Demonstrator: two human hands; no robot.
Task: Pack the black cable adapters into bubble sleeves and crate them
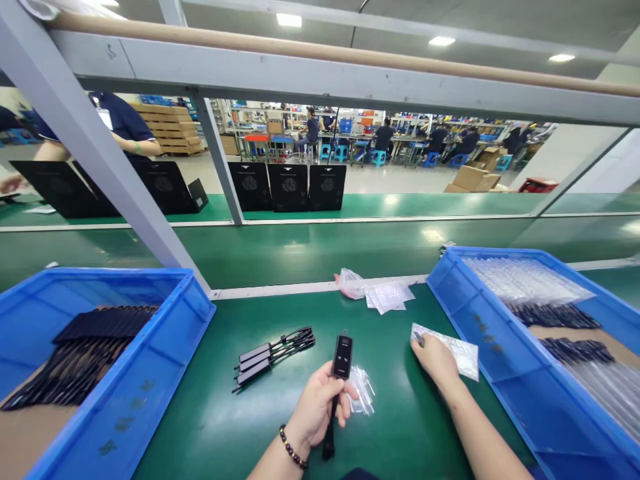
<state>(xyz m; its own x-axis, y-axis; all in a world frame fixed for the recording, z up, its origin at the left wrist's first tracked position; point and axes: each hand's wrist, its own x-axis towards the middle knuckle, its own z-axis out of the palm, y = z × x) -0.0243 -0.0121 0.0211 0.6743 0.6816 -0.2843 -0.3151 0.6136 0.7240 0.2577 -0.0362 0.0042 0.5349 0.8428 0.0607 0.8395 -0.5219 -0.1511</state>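
Note:
In my left hand is a small black electronic device, held upright between thumb and fingers, with its black cable hanging below the palm. My right hand is closed at the left end of a clear bubble-wrap bag on the green bench. A small dark tip shows at its fingers; I cannot tell what it is. Small clear plastic bags lie just right of my left hand. Several similar black devices with cables lie side by side to the left.
A blue bin of black cabled devices stands left. The right blue bin holds bubble bags and black devices. More bubble wrap lies by the white rail. Black boxes stand beyond, near a co-worker behind a grey post.

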